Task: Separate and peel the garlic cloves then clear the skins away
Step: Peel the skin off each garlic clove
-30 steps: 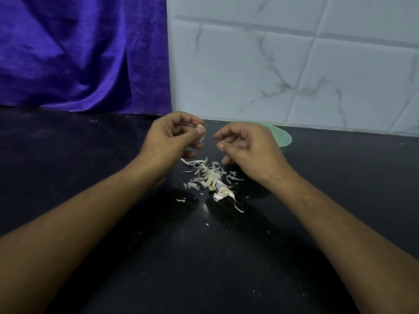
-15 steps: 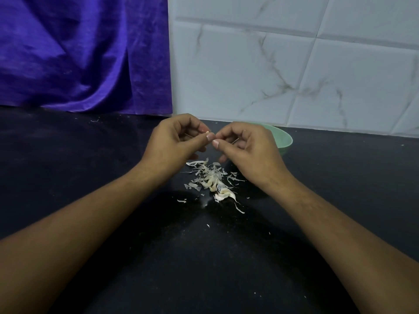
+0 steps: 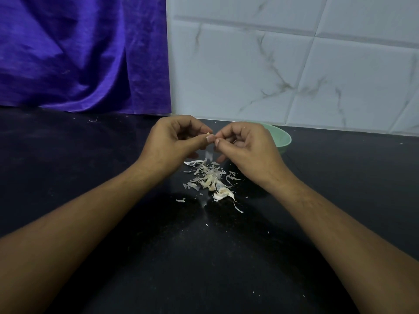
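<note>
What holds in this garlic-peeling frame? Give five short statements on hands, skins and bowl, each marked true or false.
1. The left hand pinches a small pale garlic clove, and the right hand meets it with its fingertips. True.
2. The loose papery garlic skins lie in the pale green bowl. False: they are heaped on the black countertop, below the hands.
3. A purple cloth hangs at the back left. True.
4. The right hand rests flat on the countertop. False: it is raised, fingers curled.
5. The right hand hides part of the bowl. True.
</note>
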A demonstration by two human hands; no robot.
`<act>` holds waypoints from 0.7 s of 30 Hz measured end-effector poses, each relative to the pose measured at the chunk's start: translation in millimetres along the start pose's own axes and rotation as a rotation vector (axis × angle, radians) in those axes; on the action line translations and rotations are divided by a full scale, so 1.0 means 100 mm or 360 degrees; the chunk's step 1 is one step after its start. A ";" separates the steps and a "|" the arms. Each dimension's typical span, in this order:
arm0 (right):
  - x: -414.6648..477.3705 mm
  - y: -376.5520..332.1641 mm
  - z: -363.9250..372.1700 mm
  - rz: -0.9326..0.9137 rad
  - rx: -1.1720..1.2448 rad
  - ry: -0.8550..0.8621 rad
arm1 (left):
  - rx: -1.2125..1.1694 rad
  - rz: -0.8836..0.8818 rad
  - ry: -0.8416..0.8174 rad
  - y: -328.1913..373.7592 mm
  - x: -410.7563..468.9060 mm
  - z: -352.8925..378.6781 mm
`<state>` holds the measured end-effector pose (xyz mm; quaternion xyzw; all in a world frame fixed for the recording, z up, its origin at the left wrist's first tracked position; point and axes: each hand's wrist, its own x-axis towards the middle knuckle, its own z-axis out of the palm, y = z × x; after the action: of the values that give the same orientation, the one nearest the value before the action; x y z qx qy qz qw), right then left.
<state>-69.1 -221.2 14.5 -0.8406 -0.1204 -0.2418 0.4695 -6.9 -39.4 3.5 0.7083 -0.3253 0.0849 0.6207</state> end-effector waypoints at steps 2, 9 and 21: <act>0.00 -0.01 0.01 0.0005 0.0013 -0.0017 | -0.0006 -0.0005 -0.0013 0.01 0.00 0.00; 0.00 -0.04 -0.01 0.0056 0.0083 -0.0022 | -0.0024 0.0000 0.0009 0.02 0.00 0.00; -0.02 -0.10 0.06 0.0506 0.0781 -0.0076 | -0.0330 -0.0116 -0.0077 0.11 -0.04 0.02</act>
<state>-73.4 -210.4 18.1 -0.7156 -0.0530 -0.1090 0.6879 -16.8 -39.8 9.9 0.6535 -0.3213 0.0109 0.6853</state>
